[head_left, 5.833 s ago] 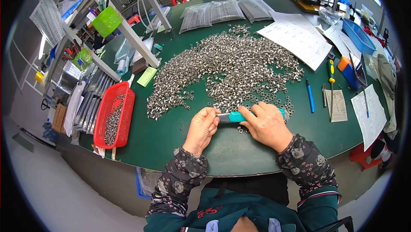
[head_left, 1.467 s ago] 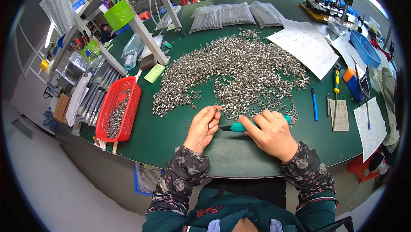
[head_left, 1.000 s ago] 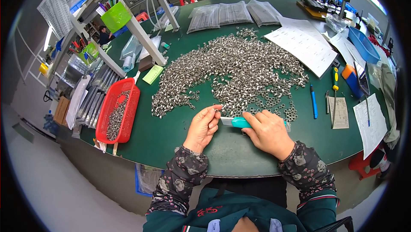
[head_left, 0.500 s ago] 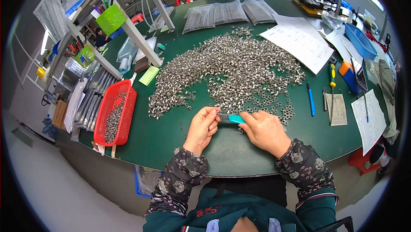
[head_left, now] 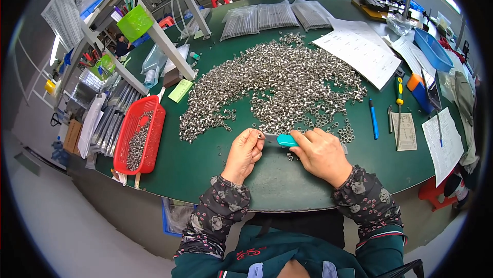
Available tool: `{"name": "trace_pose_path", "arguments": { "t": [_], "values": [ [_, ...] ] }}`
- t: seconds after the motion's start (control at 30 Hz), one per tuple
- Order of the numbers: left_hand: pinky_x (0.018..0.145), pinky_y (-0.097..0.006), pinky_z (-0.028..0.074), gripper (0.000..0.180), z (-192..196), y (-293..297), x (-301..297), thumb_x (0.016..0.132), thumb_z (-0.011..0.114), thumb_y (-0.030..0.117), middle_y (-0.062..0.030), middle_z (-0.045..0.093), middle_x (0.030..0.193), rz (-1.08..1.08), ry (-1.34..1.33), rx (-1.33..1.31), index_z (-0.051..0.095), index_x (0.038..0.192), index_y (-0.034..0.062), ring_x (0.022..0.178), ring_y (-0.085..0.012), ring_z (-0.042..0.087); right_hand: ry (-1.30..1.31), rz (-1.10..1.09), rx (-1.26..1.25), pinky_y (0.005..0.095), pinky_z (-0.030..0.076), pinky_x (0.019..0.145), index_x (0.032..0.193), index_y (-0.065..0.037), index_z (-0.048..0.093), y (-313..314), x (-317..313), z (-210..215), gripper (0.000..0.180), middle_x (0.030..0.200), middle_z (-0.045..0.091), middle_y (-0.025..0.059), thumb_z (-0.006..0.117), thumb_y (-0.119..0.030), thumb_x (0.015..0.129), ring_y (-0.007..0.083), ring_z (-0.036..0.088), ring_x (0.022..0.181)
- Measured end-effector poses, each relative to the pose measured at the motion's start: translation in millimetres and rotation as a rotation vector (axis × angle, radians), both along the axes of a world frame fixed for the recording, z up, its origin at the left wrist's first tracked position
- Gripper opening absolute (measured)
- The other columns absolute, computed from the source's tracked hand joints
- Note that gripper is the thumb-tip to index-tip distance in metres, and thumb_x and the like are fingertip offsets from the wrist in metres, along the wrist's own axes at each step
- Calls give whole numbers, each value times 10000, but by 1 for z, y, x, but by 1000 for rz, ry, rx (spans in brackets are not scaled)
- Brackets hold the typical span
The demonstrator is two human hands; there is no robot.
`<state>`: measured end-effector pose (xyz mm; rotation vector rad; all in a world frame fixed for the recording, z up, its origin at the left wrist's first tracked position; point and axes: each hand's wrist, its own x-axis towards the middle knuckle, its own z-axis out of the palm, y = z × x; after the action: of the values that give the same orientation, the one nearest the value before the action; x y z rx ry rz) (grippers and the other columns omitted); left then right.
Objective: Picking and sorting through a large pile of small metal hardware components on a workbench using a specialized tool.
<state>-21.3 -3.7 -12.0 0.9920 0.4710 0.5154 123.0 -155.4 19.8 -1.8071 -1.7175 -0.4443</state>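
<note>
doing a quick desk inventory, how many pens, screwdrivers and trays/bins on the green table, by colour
blue pen: 1
yellow-and-green screwdriver: 1
red mesh tray: 1
blue bin: 1
teal-handled tool, held between the left hand and the right hand: 1
total: 5
The small metal rings are too many to count.

Left hand [head_left: 245,153], right hand [head_left: 321,155] bare. Dark floral-print sleeves [head_left: 218,216], ribbed cuffs. Teal apron [head_left: 287,252] at 6 o'clock, small red mark on chest.
</note>
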Motion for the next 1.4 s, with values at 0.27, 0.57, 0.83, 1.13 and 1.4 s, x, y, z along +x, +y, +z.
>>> {"name": "trace_pose_path", "arguments": {
  "t": [0.27,0.57,0.83,1.13,1.4],
  "values": [
    [357,-164,210,219,1,-2,1,931,466,274,13,474,589,-17,54,-16,533,852,80,417,-18,306,67,40,-51,343,454,519,901,-83,565,0,-2,-1,218,635,513,54,647,-214,747,214,542,616],
    [350,-165,214,270,5,-4,2,940,436,306,11,450,563,-39,134,25,500,810,79,399,-20,296,21,57,-58,342,447,528,951,-76,579,0,3,4,281,641,500,51,662,-213,721,209,534,621],
    [341,-159,206,336,11,-1,0,952,387,335,-9,405,565,-95,50,-152,430,732,84,414,-33,267,42,27,117,325,432,540,1022,-42,574,1,8,7,375,652,476,47,680,-183,691,205,506,622],
    [351,-151,225,264,10,-2,-1,951,403,285,-13,452,659,-54,5,-135,515,868,60,459,-32,313,59,29,53,333,431,527,985,-62,580,3,4,-1,324,646,480,55,682,-187,704,210,504,608],
    [373,-141,279,168,-1,5,-1,915,475,101,-39,544,828,-46,-114,-101,529,1057,30,535,-27,388,59,30,30,335,433,521,994,-57,580,1,3,0,334,646,492,59,681,-196,707,211,512,609]
  ]
}}
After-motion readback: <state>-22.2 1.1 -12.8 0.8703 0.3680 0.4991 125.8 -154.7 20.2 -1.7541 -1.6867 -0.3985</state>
